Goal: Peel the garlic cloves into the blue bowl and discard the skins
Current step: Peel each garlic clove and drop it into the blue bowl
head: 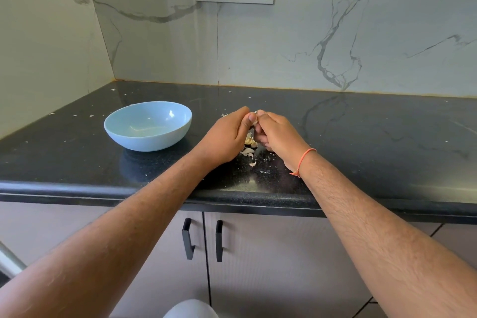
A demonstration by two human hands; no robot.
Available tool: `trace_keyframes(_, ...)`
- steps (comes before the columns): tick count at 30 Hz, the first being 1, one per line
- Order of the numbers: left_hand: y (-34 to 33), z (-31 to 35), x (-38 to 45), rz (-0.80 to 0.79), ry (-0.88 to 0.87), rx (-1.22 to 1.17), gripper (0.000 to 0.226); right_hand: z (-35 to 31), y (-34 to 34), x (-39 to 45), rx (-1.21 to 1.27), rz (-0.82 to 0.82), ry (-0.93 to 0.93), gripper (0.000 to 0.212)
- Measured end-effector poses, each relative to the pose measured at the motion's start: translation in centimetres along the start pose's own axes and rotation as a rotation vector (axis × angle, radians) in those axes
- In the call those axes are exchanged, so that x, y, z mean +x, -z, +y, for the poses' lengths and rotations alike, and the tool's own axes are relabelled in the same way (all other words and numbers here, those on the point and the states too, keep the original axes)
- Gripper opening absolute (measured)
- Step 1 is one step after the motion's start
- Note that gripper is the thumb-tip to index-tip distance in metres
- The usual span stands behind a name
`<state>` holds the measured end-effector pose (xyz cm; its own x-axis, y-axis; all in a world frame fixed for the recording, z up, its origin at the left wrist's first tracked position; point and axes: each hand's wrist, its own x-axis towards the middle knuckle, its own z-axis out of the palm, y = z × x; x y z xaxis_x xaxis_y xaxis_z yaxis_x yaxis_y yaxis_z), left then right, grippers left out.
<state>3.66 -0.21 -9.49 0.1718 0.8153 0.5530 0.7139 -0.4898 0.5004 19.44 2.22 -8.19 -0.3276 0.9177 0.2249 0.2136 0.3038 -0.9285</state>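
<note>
While the garlic clove (255, 118) sits between my fingertips, only a pale sliver of it shows above my thumbs. My left hand (227, 134) pinches it from one side and my right hand (276, 134) pinches it from the other, knuckles nearly touching. Under my hands lie more garlic (250, 141) and loose skins (249, 152) on the black counter (361, 137). The blue bowl (148, 125) stands near my left hand, apart from it.

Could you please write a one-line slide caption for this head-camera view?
Both hands, left hand and right hand, pinch a garlic clove above loose skins, beside the blue bowl.
</note>
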Motion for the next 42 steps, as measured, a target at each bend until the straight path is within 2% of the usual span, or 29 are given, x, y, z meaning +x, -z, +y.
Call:
trace_keyframes(5,0.2,0.3,-0.3,0.017,0.006,0.013,0.039,0.2,-0.2,0.0,0.01,0.024,-0.003,0.04)
trace_keyframes(10,0.7,0.1,-0.6,0.035,0.055,0.004,0.046,0.7,0.4,0.4,0.095,0.181,-0.039,0.039)
trace_keyframes(14,1.1,-0.1,-1.0,0.014,0.061,0.079,0.043,0.6,0.7,0.5,0.153,0.244,-0.044,0.04)
trace_keyframes(18,2.0,-0.7,-1.1,-0.053,0.068,0.187,0.035,0.7,0.7,0.7,0.153,0.247,-0.045,0.039)
trace_keyframes(22,2.8,-0.9,-1.0,-0.097,0.065,0.197,0.026,0.9,0.7,0.8,0.135,0.233,-0.043,0.039)
trace_keyframes(27,3.1,-1.9,-1.3,-0.017,0.116,0.16,0.023,0.9,0.8,0.8,0.124,0.227,-0.032,0.037)
trace_keyframes(30,2.7,-2.8,-1.1,0.008,0.11,0.162,0.029,1.0,0.8,0.7,0.146,0.227,-0.03,0.035)
trace_keyframes(36,2.3,-3.6,-0.4,-0.223,0.249,0.199,0.058,1.2,0.8,0.7,0.148,0.225,-0.047,0.034)
trace_keyframes(40,2.3,-3.5,-0.1,-0.347,0.191,0.279,0.065,1.1,0.7,1.4,0.04,0.164,-0.112,0.027)
trace_keyframes(42,2.3,-3.6,-0.1,-0.342,0.182,0.27,0.062,0.8,0.7,2.3,-0.077,0.093,-0.169,0.018)
